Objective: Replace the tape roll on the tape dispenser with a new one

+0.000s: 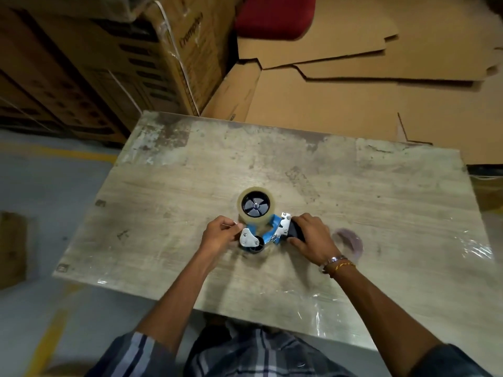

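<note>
Two bare hands work at a blue plastic tape dispenser with silver metal plates (pixel 268 234) lying on its side near the middle of a worn, pale wooden tabletop (pixel 353 186). A roll of clear packing tape (pixel 255 206) sits on the dispenser's black hub, on the far side from the person. The right hand (pixel 313 236) has its fingers curled around the dispenser's black handle. The left hand (pixel 221 232) pinches thumb and fingertips together on what looks like the loose tape end, just beside the roll. Flattened brown cardboard sheets (pixel 367 85) lie beyond the table.
</note>
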`<action>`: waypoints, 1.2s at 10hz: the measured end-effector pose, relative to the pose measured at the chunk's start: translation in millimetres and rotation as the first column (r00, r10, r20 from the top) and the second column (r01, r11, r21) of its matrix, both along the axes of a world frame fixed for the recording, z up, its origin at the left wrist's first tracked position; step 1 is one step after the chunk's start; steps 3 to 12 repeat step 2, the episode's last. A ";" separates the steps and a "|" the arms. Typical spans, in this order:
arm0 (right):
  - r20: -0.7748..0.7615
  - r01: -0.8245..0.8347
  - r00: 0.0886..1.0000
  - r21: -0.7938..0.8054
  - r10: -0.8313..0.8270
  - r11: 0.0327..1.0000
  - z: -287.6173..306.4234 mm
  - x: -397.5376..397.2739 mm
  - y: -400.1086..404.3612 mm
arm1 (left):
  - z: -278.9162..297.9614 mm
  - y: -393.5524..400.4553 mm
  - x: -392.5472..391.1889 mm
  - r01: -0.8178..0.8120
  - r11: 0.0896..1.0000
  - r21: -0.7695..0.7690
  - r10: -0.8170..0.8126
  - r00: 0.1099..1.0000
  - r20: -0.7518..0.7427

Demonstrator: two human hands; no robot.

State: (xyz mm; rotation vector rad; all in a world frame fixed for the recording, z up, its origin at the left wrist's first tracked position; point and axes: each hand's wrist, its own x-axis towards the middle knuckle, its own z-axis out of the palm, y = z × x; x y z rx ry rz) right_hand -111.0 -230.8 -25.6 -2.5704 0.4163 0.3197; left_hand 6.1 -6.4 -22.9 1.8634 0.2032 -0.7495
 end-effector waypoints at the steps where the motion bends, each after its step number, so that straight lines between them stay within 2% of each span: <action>1: 0.025 -0.016 1.000 0.079 0.014 0.997 4.1 3.7 -9.8 | 4.4 -2.1 4.7 -0.010 0.996 0.086 0.004 0.997 0.078; 2: 0.044 -0.030 0.999 0.129 0.024 0.991 13.6 16.8 -20.4 | 20.8 -11.6 23.3 -0.007 0.987 0.162 -0.017 0.990 0.141; 12: 0.044 -0.030 0.999 0.129 0.024 0.991 13.6 16.8 -20.4 | 20.8 -11.6 23.3 -0.007 0.987 0.162 -0.017 0.990 0.141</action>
